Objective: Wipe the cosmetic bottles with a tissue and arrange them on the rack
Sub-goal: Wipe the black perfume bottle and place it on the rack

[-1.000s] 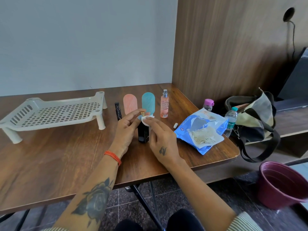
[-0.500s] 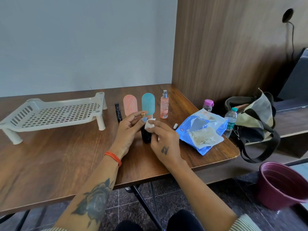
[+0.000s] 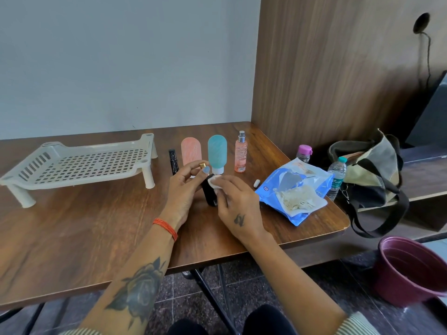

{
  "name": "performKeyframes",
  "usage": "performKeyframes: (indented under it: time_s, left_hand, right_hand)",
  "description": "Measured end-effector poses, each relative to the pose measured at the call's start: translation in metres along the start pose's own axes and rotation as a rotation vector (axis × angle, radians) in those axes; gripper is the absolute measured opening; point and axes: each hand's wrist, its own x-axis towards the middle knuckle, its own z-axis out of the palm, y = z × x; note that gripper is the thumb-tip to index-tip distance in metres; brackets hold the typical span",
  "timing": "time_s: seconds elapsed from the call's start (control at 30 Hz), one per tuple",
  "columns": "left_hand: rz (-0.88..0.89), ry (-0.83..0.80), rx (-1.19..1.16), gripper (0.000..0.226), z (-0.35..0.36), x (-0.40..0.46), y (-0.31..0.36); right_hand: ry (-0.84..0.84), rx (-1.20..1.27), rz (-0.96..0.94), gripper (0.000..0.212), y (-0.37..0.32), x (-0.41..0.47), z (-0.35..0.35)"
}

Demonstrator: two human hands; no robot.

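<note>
- Bottle (image 3: 210,192), black, is standing on bench (image 3: 96,226) between both hands.
- Left hand (image 3: 183,192) fingers are clamping its gold cap.
- Right hand (image 3: 235,201) fingers are pinching tissue (image 3: 214,182) against it.
- Advice: keep it steady, wipe downward.

The black bottle (image 3: 210,193) is mostly hidden between both hands; the maroon bucket (image 3: 411,269) is cut off at right.

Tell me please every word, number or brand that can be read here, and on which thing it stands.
Nothing can be read with certainty.
Blue packet: a small white badge and a line of print, too blurred.
Water bottle: green label with script, too small.
Pink spray bottle: bottom label, too small.
Black tube: white marks, illegible.
Right hand: a tattoo, not clearly a letter.
</note>
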Motion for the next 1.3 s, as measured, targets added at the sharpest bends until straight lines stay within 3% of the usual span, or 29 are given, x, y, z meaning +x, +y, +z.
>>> performKeyframes:
  time_s: [0.27,0.4,0.57,0.77,0.93,1.1,1.2,1.3]
  left_hand:
    - [-0.011,0.033,0.014,0.017,0.000,0.002,0.000]
    - [0.012,0.033,0.001,0.019,0.000,0.002,0.000]
    - [0.001,0.054,0.006,0.016,-0.002,0.006,-0.005]
    - [-0.046,-0.014,-0.094,0.018,-0.002,0.004,-0.003]
    - [-0.130,-0.118,-0.127,0.029,-0.001,0.002,-0.004]
    - [-0.114,-0.079,-0.238,0.026,-0.003,0.004,0.000]
    - [-0.107,-0.078,-0.275,0.020,-0.004,0.005,0.000]
    - [-0.102,-0.108,-0.253,0.019,-0.003,0.004,-0.001]
  right_hand:
    - [-0.200,-0.048,0.073,0.017,0.003,-0.001,-0.003]
    - [-0.120,-0.017,0.020,0.021,0.000,-0.001,-0.004]
    - [-0.238,-0.062,0.021,0.019,0.001,-0.002,-0.001]
    - [0.064,0.049,0.089,0.030,0.005,0.002,-0.002]
    - [-0.028,0.145,0.108,0.038,0.010,0.004,0.000]
    - [0.077,0.144,0.174,0.029,0.011,0.000,0.000]
    - [0.111,0.131,0.071,0.030,0.007,0.000,-0.001]
    - [-0.041,0.134,-0.049,0.042,0.006,0.002,0.001]
